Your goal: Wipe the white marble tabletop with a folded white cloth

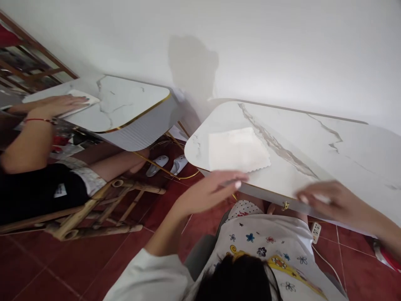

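A folded white cloth with a scalloped edge lies flat on a white marble-patterned tabletop in front of me. My left hand is at the table's near edge, just below the cloth. Its fingers are stretched out with nothing in them, and whether they touch the cloth I cannot tell. Farther right, my right hand hovers by the same edge, blurred by motion. Its fingers look loosely bent and apart, with no object visible in them. A small gold knob is on the table's front between my hands.
At left, another person's hands press a white cloth on a similar table. That person sits on a bamboo chair. Light slippers, a power strip and its cord are on the red tiled floor. A white wall stands behind.
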`<state>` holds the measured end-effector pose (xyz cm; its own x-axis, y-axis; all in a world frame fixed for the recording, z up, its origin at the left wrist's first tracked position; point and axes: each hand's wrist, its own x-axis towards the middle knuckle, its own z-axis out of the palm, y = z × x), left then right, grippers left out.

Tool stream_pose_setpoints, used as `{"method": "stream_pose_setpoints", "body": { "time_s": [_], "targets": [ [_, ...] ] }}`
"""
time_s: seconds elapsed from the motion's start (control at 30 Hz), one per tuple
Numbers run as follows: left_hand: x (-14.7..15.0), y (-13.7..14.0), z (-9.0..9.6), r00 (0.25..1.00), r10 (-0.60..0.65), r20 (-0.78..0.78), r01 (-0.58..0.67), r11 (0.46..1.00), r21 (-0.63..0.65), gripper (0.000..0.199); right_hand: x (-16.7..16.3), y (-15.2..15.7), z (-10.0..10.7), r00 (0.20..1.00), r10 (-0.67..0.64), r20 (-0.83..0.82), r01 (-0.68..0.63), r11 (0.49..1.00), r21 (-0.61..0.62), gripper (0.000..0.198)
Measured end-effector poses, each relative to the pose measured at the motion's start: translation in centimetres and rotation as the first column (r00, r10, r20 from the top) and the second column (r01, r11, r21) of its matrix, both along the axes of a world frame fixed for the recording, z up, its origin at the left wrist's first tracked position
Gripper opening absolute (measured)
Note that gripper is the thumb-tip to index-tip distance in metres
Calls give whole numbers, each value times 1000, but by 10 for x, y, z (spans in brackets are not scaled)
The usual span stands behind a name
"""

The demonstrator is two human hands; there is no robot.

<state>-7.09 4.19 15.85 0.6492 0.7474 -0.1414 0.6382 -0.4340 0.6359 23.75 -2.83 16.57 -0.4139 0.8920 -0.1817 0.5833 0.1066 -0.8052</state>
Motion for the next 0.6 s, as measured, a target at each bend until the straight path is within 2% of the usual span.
{"method": "stream_pose_setpoints", "body": {
  "time_s": [0.03,0.07,0.1,0.17,0.23,0.3,0.37,0.5,0.6],
  "targets": [
    [4,14,7,996,90,1,-89,980,180,49,-14,20,-1,999,-25,39,19,990,140,26],
    [9,29,7,986,166,13,-161,933,321,47,-30,44,-5,997,-44,59,26,961,276,28],
    [15,46,3,976,216,10,-201,894,401,46,-46,71,-11,997,-10,74,-18,927,374,30],
    [25,78,-13,957,278,-81,-215,869,446,45,-75,123,-26,989,41,141,-105,866,488,35],
    [30,101,-33,919,336,-206,-209,859,467,54,-97,163,-43,979,-18,205,-104,816,568,41],
    [29,115,-47,899,356,-254,-200,852,485,59,-112,185,-58,965,-41,259,-117,817,565,46],
    [23,121,-54,900,349,-262,-182,846,501,60,-121,192,-67,956,-69,286,-111,814,570,48],
    [11,138,-49,914,292,-282,-120,859,498,58,-140,200,-69,918,-203,342,-34,818,575,49],
    [8,167,-43,909,303,-287,-118,846,520,56,-154,223,-68,891,-290,349,29,803,595,49]
  ]
}}
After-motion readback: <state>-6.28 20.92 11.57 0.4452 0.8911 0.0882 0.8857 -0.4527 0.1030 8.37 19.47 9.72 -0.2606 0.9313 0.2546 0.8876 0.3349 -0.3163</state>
